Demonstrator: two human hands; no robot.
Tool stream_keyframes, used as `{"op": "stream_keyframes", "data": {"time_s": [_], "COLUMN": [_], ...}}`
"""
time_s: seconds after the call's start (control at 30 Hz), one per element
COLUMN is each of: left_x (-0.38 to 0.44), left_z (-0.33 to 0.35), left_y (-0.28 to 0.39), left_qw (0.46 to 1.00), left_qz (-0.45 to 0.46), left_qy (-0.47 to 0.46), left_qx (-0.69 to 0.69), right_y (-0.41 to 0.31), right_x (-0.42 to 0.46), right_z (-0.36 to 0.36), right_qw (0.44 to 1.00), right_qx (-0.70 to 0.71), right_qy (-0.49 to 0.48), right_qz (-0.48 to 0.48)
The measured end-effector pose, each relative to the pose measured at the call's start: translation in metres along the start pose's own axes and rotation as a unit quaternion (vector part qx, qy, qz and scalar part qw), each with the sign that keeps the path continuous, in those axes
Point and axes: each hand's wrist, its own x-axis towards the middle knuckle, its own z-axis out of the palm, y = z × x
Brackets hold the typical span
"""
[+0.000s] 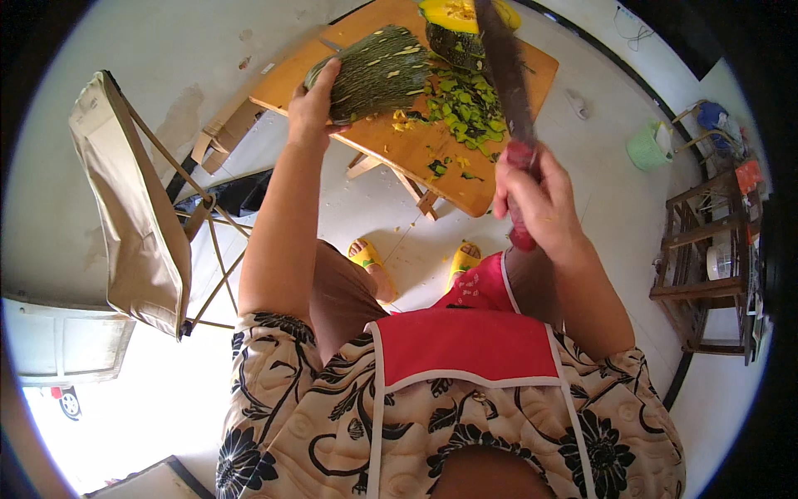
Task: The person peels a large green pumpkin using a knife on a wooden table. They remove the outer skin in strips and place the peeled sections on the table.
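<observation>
My left hand (315, 106) grips the near left end of a large piece of green-skinned pumpkin (380, 75), tilted above the wooden table (405, 150). In my right hand (539, 193) is a big knife with a red handle (522, 240), its dark, slightly blurred blade (508, 75) pointing up and away. The blade stands apart from the held piece. Behind it sits another pumpkin piece (458, 47), its yellow cut face up and partly hidden by the blade. Green peel scraps (464, 106) lie heaped between the two, with yellow bits of flesh (402, 120) near the held piece.
A second blade (330, 45) shows on the table behind the held pumpkin. To the left stands a beige folding chair (134, 218), near a cardboard box (227, 134). A green bin (648, 146) and a wooden rack (704, 249) are at the right.
</observation>
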Motion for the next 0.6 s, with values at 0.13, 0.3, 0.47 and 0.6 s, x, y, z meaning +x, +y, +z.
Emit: {"op": "stream_keyframes", "data": {"time_s": [0.13, 0.3, 0.47, 0.6], "left_x": [-0.010, -0.031, -0.041, -0.047], "left_z": [0.025, 0.048, 0.050, 0.045], "left_y": [-0.003, -0.014, -0.016, -0.013], "left_qw": [0.992, 0.955, 0.916, 0.904], "left_qz": [0.068, 0.216, 0.302, 0.311], "left_qy": [0.023, 0.050, -0.057, -0.076], "left_qx": [0.103, 0.198, 0.259, 0.285], "right_y": [-0.008, -0.020, -0.001, -0.024], "right_x": [0.010, 0.017, 0.044, 0.059], "right_z": [-0.001, 0.003, 0.007, 0.016], "right_qw": [0.993, 0.990, 0.997, 0.987], "right_qx": [-0.064, -0.131, -0.053, -0.137], "right_qy": [0.053, 0.012, 0.016, -0.002], "right_qz": [0.079, 0.045, 0.046, 0.083]}}
